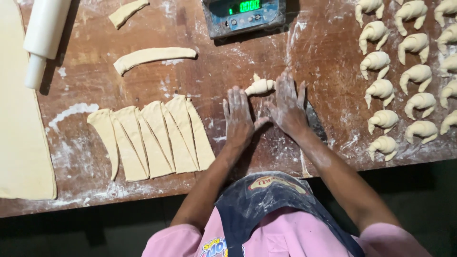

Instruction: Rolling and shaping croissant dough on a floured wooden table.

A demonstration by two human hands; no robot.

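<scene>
My left hand [238, 116] and my right hand [289, 105] lie flat, palms down, on a floured wooden table [143, 81]. Their fingers are spread and point away from me. A small rolled piece of dough [260, 87] rests on the table at the fingertips of both hands, partly between them. Neither hand grips it. To the left lies a fan of several cut dough triangles [152, 138], side by side and overlapping.
Rows of shaped dough crescents [395, 71] fill the right side. A digital scale [243, 16] stands at the far edge. A white rolling pin [45, 38] and a large dough sheet [19, 143] lie at the left. Two dough strips [152, 56] lie beyond the triangles.
</scene>
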